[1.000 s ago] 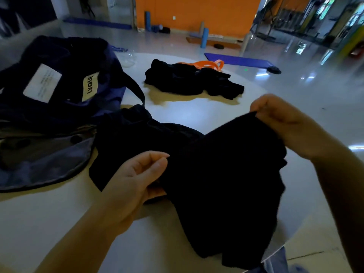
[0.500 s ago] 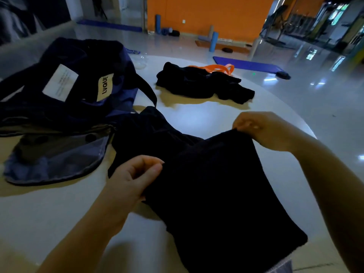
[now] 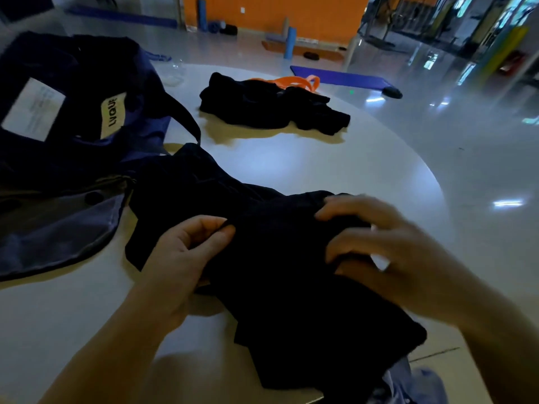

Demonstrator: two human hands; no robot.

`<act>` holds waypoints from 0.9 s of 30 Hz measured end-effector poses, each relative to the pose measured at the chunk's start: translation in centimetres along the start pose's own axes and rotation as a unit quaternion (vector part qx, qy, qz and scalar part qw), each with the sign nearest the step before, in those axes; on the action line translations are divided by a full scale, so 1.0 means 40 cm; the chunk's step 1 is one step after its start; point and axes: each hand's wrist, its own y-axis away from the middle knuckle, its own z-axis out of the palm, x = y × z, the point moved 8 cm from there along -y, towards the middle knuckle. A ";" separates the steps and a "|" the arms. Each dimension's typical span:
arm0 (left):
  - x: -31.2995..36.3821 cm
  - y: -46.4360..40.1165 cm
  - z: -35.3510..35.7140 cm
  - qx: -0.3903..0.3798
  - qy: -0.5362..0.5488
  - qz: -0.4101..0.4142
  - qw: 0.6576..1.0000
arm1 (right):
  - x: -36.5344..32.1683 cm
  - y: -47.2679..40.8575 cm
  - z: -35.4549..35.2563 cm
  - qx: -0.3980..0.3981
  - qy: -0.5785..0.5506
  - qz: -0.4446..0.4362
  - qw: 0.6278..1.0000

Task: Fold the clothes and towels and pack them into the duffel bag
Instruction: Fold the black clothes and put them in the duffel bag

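A dark, soft cloth garment (image 3: 277,258) lies on the near part of a round, pale, glossy table (image 3: 320,164), its lower end hanging over the near edge. The left hand (image 3: 186,258) pinches its left fold in a narrow grip; the blurred right hand (image 3: 388,246) rests on it, fingers spread. A navy fabric duffel bag (image 3: 73,135) sits left — a second dark heap (image 3: 271,106) lies far, bare tabletop between.
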 end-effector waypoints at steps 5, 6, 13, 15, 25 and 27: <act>0.003 -0.016 0.004 -0.009 0.019 -0.017 1.000 | 0.151 0.122 -0.109 0.041 0.102 0.108 0.988; -0.002 -0.015 0.006 -0.013 0.014 -0.014 1.000 | 0.172 0.147 -0.105 0.029 0.103 0.126 0.986; -0.021 0.040 0.037 -0.039 -0.049 0.070 0.996 | 0.281 0.266 -0.039 -0.046 0.157 0.224 0.961; -0.018 0.061 0.037 -0.037 -0.108 0.122 0.986 | 0.287 0.273 -0.045 -0.049 0.162 0.235 0.957; -0.031 0.050 0.112 -0.023 -0.348 0.236 0.907 | 0.109 0.112 -0.086 0.008 -0.069 0.153 0.986; -0.023 0.033 0.112 -0.033 -0.355 0.252 0.900 | 0.073 0.088 -0.038 -0.044 -0.044 0.126 0.990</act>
